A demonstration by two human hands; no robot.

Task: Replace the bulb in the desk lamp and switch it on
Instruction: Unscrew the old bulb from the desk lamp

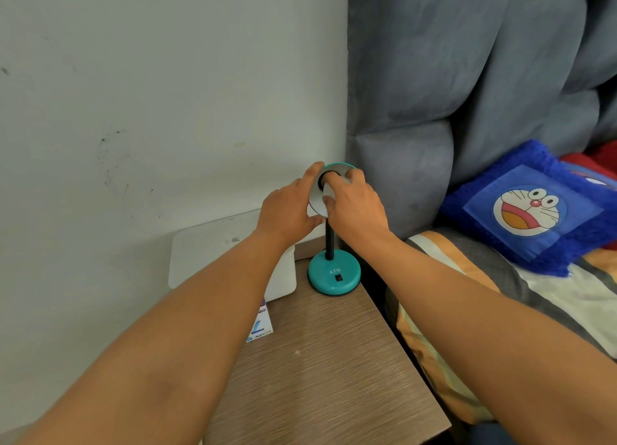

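Note:
A teal desk lamp stands at the far end of a wooden bedside table (320,361). Its round base (334,272) carries a black switch (339,278), and a black neck (330,240) rises to the shade (315,195), whose silver inside faces me. My left hand (287,210) grips the shade's left rim. My right hand (355,204) reaches into the shade's mouth, its fingers around a white bulb (329,190) at the dark socket (329,177). The bulb is mostly hidden by the fingers.
A white flat box (213,254) leans against the wall behind the lamp, with another white item and a printed card (260,326) at the table's left edge. A grey padded headboard (417,110) and a bed with a blue cartoon pillow (531,207) lie to the right.

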